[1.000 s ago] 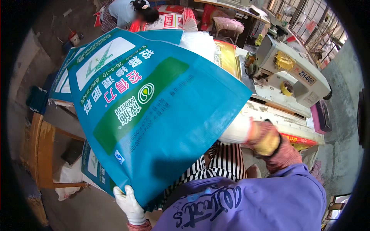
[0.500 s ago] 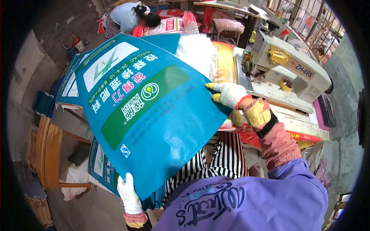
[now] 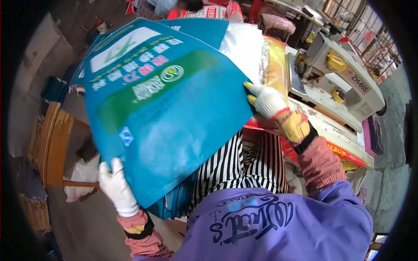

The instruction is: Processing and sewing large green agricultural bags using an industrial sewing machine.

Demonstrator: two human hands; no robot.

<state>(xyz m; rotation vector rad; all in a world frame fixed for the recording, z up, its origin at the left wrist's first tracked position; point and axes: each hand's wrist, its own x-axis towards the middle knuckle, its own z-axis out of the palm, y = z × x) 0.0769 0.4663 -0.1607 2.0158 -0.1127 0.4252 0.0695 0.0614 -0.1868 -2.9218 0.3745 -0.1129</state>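
A large teal sack [image 3: 174, 143] with a green band and printed panels spreads in front of me, its near part over my striped trousers. My left hand [image 3: 116, 187], in a white glove, grips its lower left edge. On the right edge, my right hand [image 3: 266, 101] pinches the sack; its glove is white with yellow fingertips, and some fingers are hidden beneath. Folded teal sacks [image 3: 176, 202] hang under the near edge by my lap. Behind the sack lie thin white liners [image 3: 244, 48], beside a yellow and red printed bag [image 3: 276, 56].
A pale sewing machine [image 3: 342, 76] stands on the table at the right, with a pink and dark box [image 3: 373, 135] near its end. At the left is a wooden frame [image 3: 58, 148] with white sheeting [image 3: 82, 177]. Another person [image 3: 163, 8] bends over red and white sacks at the far side.
My left hand has moved up and left with the sack's near edge, and the sack bows more. The right hand keeps its hold. The whole view has shifted, so the far person shows less.
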